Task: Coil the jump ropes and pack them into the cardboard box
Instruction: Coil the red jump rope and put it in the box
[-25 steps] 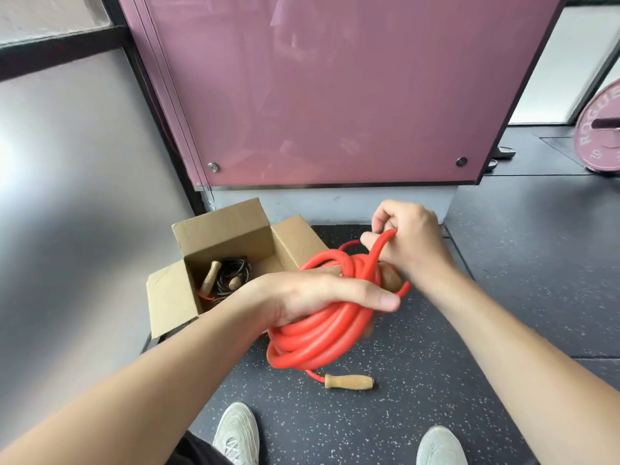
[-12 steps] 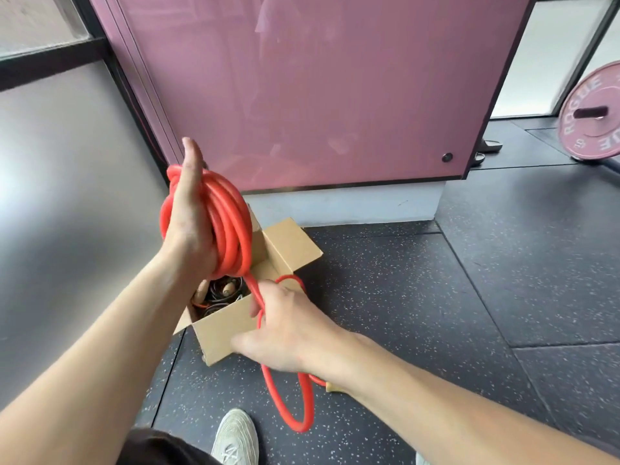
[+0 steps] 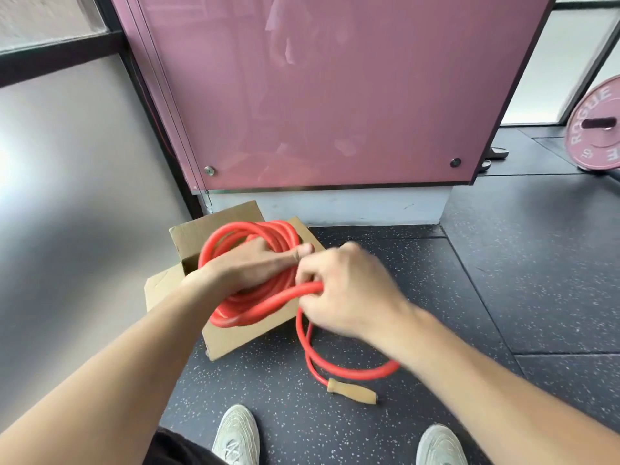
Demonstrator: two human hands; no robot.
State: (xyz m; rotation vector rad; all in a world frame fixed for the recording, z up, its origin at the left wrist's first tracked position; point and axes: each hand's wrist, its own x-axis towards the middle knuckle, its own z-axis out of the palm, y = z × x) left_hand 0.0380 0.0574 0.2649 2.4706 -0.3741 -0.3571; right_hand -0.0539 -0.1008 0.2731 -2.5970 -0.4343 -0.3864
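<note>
A thick red jump rope [image 3: 255, 307] is wound into a coil held just above the open cardboard box [image 3: 235, 337]. My left hand [image 3: 251, 266] grips the coil through its middle. My right hand [image 3: 345, 290] pinches a strand at the coil's right side. From there a loose loop of red rope [image 3: 352, 372] hangs down to the floor and ends in a wooden handle [image 3: 352, 392] lying on the mat. The coil and my hands hide the box's inside.
A pink glass panel [image 3: 335, 95] on a white base stands right behind the box, with a grey wall at the left. A pink weight plate [image 3: 593, 129] stands at the far right. My two shoes [image 3: 236, 434] are at the bottom on the speckled black floor.
My left hand has lowered the coil from up at the left to just over the box. My right hand has risen to the coil's right side, and the loose loop with its handle now trails on the floor.
</note>
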